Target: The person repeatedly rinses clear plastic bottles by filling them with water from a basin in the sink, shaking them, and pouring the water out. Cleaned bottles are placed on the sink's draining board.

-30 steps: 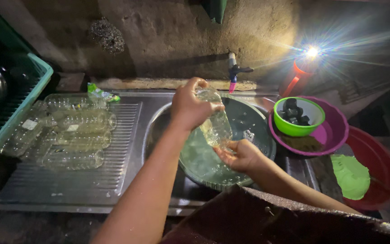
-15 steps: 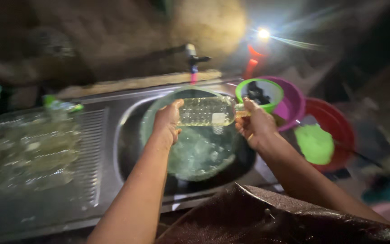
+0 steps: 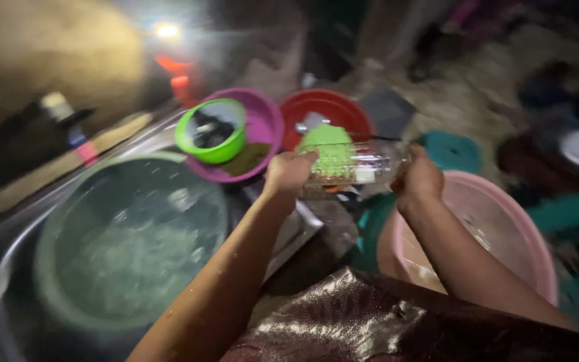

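Clear bottle (image 3: 353, 164) level, long axis left-right, both hands gripping its ends.

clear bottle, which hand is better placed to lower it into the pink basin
Probably the right hand: it grips the clear bottle at the end directly above the pink basin. The left hand holds the other end, nearer the sink side.

You face a dim, blurred room: a rough wall (image 3: 41, 60) at left, one bright lamp (image 3: 167, 31) glaring above, and a dark, cluttered floor (image 3: 477, 87) at right
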